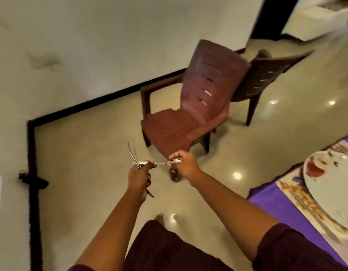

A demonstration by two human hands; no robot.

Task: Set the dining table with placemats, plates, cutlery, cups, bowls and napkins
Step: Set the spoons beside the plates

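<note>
Both hands [139,176] [185,165] apparently grip one spoon [165,163].

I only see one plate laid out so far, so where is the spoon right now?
In the head view the spoon is in mid-air over the floor, left of the table: the right hand pinches its bowl, the left hand its handle, in front of the brown chair.
</note>
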